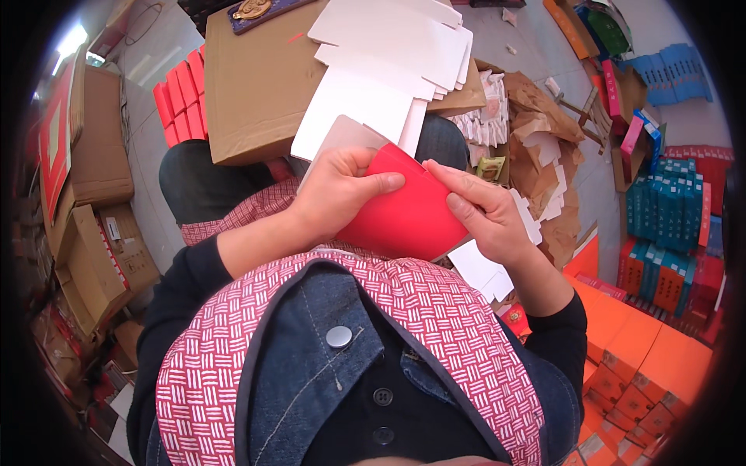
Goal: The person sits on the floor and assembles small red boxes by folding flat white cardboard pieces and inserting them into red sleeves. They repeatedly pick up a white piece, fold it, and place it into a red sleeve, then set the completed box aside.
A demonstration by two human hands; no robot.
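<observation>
A folding carton, red on its broad face with a pale inner flap at its upper left, is held in front of my lap. My left hand grips its left side, the thumb lying on the red face. At the upper right edge, my right hand pinches the card between thumb and fingers. Just beyond the carton, a stack of flat white carton blanks lies fanned out on a brown cardboard box. More white card pieces sit below my right hand.
Red small boxes stand in rows on the floor at the far left. Crumpled brown paper and white packets lie right of the cardboard box. Orange boxes and teal boxes are stacked on the right; an open carton lies left.
</observation>
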